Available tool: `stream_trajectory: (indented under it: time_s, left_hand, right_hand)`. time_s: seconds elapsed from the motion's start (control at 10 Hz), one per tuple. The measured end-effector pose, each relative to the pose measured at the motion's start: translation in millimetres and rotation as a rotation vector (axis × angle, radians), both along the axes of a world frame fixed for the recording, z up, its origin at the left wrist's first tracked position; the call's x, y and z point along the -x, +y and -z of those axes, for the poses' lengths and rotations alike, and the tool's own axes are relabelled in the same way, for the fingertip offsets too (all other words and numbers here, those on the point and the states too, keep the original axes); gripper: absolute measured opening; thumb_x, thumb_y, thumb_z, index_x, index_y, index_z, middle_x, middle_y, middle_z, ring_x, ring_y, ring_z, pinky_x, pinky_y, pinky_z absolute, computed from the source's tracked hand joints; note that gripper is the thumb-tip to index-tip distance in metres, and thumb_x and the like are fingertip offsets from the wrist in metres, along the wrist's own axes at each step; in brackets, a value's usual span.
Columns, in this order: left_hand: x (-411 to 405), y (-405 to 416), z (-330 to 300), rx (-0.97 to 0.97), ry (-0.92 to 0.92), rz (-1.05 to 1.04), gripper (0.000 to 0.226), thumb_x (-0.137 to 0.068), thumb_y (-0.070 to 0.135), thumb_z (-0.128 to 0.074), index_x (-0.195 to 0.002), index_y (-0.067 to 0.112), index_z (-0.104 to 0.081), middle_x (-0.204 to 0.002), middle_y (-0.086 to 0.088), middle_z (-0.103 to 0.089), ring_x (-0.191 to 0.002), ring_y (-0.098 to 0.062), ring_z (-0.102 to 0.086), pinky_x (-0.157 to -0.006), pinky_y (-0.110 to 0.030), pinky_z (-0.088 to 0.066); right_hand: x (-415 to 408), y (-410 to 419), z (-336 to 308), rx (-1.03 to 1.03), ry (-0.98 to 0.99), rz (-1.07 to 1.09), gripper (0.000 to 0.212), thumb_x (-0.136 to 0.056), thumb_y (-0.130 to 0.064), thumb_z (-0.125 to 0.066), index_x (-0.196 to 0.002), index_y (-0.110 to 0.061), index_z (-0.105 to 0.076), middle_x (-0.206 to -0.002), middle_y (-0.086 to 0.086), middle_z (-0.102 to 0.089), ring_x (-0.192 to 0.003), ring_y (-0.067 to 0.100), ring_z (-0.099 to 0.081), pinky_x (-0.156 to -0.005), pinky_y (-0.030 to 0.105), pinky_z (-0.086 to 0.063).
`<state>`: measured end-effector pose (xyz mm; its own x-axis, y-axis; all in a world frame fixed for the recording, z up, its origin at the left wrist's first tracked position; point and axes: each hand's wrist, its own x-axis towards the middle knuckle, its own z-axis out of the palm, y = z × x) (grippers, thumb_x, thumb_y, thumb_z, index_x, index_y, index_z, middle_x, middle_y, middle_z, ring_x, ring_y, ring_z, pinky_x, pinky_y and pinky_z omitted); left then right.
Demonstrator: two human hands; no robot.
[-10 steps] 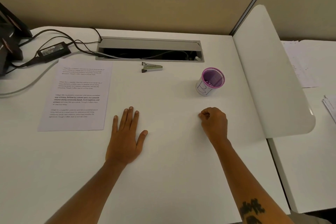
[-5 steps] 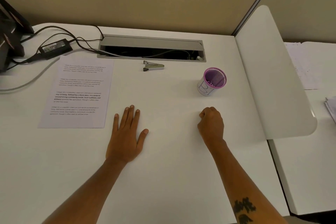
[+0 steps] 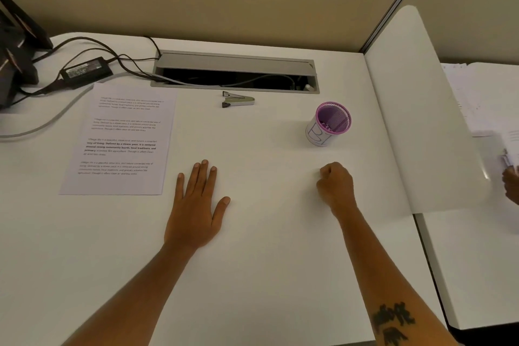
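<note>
My left hand point(image 3: 196, 205) lies flat on the white desk point(image 3: 266, 261), fingers straight, holding nothing. My right hand point(image 3: 335, 187) rests on the desk as a closed fist with nothing visible in it. A printed sheet of paper point(image 3: 120, 137) lies to the left of my left hand. A small stapler point(image 3: 238, 100) sits further back near the cable slot. Just beyond my right fist stands a purple mesh cup point(image 3: 328, 123) with a white paper label.
An open cable tray point(image 3: 236, 73) runs along the back of the desk. A black power adapter point(image 3: 85, 69) and cables lie at the back left. A white divider panel point(image 3: 421, 109) borders the desk's right side. Another person's hand point(image 3: 511, 185) and papers show at the far right.
Both hands keep their place on the desk. The camera has shifted slightly, and another person's hand has come into view at the right edge.
</note>
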<state>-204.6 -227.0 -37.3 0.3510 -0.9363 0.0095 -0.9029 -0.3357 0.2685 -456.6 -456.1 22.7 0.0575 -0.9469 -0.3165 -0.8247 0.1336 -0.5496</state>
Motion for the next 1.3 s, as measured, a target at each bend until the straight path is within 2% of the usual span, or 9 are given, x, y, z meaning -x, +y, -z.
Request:
stream_trajectory:
  time_s: [0.1,0.2,0.3,0.4,0.5,0.6,0.8,1.1,1.3]
  left_hand:
    - [0,0,0,0.002,-0.001,0.001,0.078,-0.112,0.059,-0.025,-0.174,0.014,-0.014,-0.184,-0.007,-0.006,-0.171,-0.021,0.000,-0.138,-0.057,-0.008]
    - [0,0,0,0.004,-0.004,-0.001,0.077,-0.112,0.059,-0.026,-0.174,0.014,-0.015,-0.184,-0.008,-0.007,-0.171,-0.022,-0.001,-0.138,-0.057,-0.008]
    - [1,0,0,0.009,-0.006,-0.001,0.077,-0.112,0.058,-0.026,-0.174,0.014,-0.016,-0.184,-0.008,-0.007,-0.171,-0.022,-0.002,-0.138,-0.057,-0.008]
    - [1,0,0,0.011,-0.005,-0.001,0.077,-0.112,0.058,-0.026,-0.174,0.014,-0.016,-0.184,-0.008,-0.007,-0.171,-0.022,-0.002,-0.138,-0.056,-0.008]
    - [0,0,0,0.007,-0.011,-0.002,0.078,-0.112,0.059,-0.025,-0.174,0.013,-0.015,-0.184,-0.008,-0.006,-0.171,-0.022,-0.001,-0.138,-0.056,-0.008]
    - [1,0,0,0.009,-0.010,-0.001,0.077,-0.112,0.058,-0.026,-0.174,0.013,-0.016,-0.184,-0.008,-0.007,-0.171,-0.022,-0.002,-0.138,-0.057,-0.008]
    - [0,1,1,0.020,-0.011,0.000,0.077,-0.112,0.058,-0.027,-0.174,0.014,-0.014,-0.184,-0.008,-0.007,-0.171,-0.022,-0.001,-0.138,-0.057,-0.009]
    - [0,0,1,0.014,-0.010,-0.002,0.077,-0.112,0.059,-0.026,-0.174,0.014,-0.015,-0.184,-0.008,-0.007,-0.171,-0.022,-0.002,-0.138,-0.057,-0.009]
    - [1,0,-1,0.019,0.003,-0.004,0.077,-0.112,0.059,-0.026,-0.174,0.014,-0.016,-0.184,-0.008,-0.009,-0.171,-0.022,-0.002,-0.138,-0.056,-0.007]
  right_hand:
    - [8,-8,-3,-0.054,-0.089,0.098,0.022,-0.088,0.005,-0.045,-0.102,0.004,-0.062,-0.088,0.003,-0.059,-0.084,0.021,-0.053,-0.063,0.033,-0.043]
    - [15,-20,-9,-0.099,-0.205,0.154,0.018,-0.096,-0.006,-0.045,-0.084,-0.002,-0.058,-0.085,0.009,-0.058,-0.075,0.023,-0.054,-0.065,0.033,-0.045]
    - [17,-24,-18,-0.134,-0.315,0.180,0.021,-0.101,-0.013,-0.052,-0.083,-0.013,-0.063,-0.086,0.009,-0.065,-0.070,0.019,-0.061,-0.073,0.034,-0.056]
    - [17,-18,-18,-0.070,-0.253,0.071,0.015,-0.097,-0.011,-0.058,-0.086,-0.013,-0.069,-0.088,0.004,-0.071,-0.077,0.020,-0.067,-0.075,0.034,-0.057]
    - [16,-1,-12,0.131,-0.040,-0.154,0.016,-0.095,-0.002,-0.064,-0.088,-0.013,-0.074,-0.088,-0.002,-0.073,-0.085,0.017,-0.067,-0.071,0.019,-0.049]
    - [18,10,-6,0.253,0.033,-0.260,0.013,-0.095,-0.001,-0.067,-0.093,-0.005,-0.079,-0.095,0.008,-0.076,-0.088,0.024,-0.069,-0.080,0.034,-0.056]
    - [18,27,1,0.353,0.107,-0.355,0.015,-0.099,-0.006,-0.067,-0.103,-0.004,-0.081,-0.090,0.010,-0.064,-0.080,0.021,-0.056,-0.067,0.028,-0.042]
    - [17,24,-3,0.316,0.033,-0.204,0.011,-0.093,-0.006,-0.074,-0.101,-0.008,-0.080,-0.101,0.008,-0.077,-0.091,0.024,-0.071,-0.084,0.033,-0.057]
    - [11,21,-3,0.283,0.024,-0.177,0.004,-0.089,-0.011,-0.079,-0.093,-0.010,-0.079,-0.095,0.004,-0.076,-0.087,0.020,-0.070,-0.080,0.028,-0.053]
